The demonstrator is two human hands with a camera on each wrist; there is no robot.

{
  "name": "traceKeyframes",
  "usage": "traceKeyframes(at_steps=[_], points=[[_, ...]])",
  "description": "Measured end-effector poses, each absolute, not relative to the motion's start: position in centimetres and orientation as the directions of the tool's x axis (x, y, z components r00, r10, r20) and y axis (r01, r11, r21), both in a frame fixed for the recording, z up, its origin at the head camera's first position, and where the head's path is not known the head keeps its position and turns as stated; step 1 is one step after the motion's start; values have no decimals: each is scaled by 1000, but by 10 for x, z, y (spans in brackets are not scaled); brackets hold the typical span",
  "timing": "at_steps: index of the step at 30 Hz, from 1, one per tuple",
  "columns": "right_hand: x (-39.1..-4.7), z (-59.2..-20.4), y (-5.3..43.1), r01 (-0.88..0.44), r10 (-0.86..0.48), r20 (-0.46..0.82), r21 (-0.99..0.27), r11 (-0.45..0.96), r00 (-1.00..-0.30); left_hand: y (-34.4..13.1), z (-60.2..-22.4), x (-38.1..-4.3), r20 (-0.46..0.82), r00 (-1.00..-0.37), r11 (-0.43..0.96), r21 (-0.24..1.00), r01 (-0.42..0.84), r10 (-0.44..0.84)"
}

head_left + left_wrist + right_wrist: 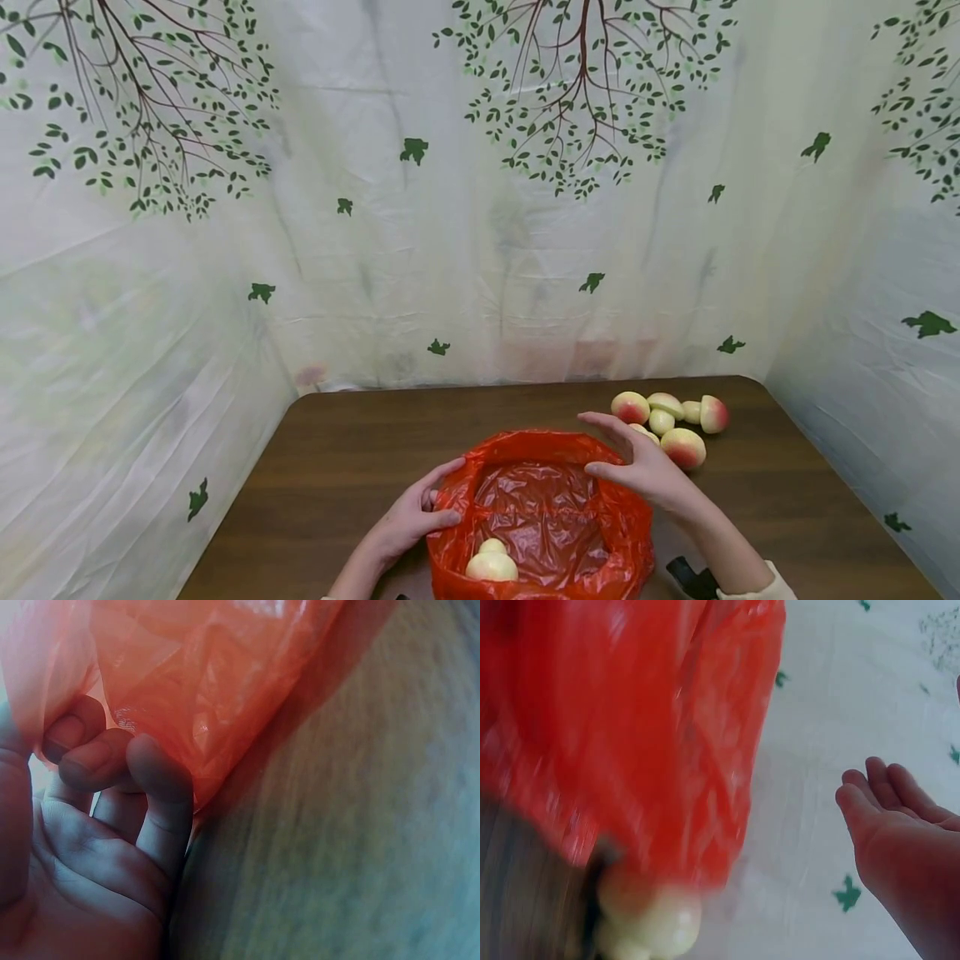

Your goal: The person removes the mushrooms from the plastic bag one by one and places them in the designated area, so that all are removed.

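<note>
A red plastic bag (630, 537) stands with its mouth spread wide at the front middle of the table. Inside it, toward the near left, lies a pale yellow toy mushroom (492, 565). My left hand (408, 518) grips the left side of the bag, and the left wrist view shows its curled fingers (94, 761) against the thin plastic (225, 697). Over the bag's right rim is my right hand (645, 468), thumb and fingers spread apart, nothing between them. In the right wrist view that hand (900, 832) is beside the bag (630, 727).
Several toy mushrooms (682, 448) with red-blushed caps lie grouped at the back right of the brown wooden table (360, 433). A black object (693, 577) is by the right wrist. Leaf-printed cloth (487, 250) hangs behind and along both sides.
</note>
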State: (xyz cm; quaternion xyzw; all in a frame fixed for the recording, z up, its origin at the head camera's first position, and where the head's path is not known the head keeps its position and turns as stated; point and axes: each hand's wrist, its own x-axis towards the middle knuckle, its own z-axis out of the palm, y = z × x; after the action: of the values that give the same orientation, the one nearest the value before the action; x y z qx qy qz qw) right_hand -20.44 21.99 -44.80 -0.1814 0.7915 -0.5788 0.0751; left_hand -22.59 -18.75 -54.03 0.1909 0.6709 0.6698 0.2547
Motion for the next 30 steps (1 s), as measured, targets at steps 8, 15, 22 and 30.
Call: traceKeyframes(at_steps=[8, 15, 22, 30], points=[[-202, -450, 194, -250, -472, 128, -946, 205, -872, -186, -540, -228, -76, -798, 31, 997, -72, 598], [-194, -455, 177, -218, -528, 96, -961, 173, -844, -187, -540, -227, -78, -790, 18, 996, -84, 608], [-188, -462, 165, -265, -560, 109, -942, 204, -821, -187, -540, -226, -88, -795, 22, 995, -93, 601], [-184, -468, 152, -229, -570, 61, -946, 229, -820, -187, -541, -227, -92, -788, 21, 995, -100, 609]])
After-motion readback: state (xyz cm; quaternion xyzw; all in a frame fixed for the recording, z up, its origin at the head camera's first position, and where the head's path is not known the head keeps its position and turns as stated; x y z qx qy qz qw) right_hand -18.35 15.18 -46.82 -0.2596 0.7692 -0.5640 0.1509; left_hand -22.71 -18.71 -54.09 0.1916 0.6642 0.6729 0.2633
